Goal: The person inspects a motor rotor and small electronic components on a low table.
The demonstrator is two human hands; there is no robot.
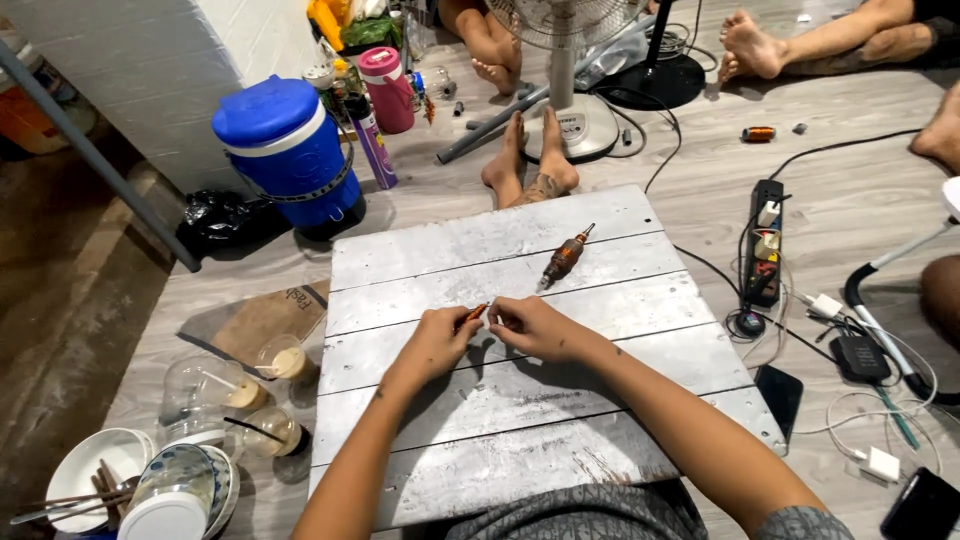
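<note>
Pinch the small copper piece (476,312) firmly between left hand (437,340) and right hand (530,326), close together over the board (520,420).

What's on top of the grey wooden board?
On the board lie a brown motor armature and both hands: left hand and right hand, pinching a small thin piece. Their fingers cover most of it.
</note>
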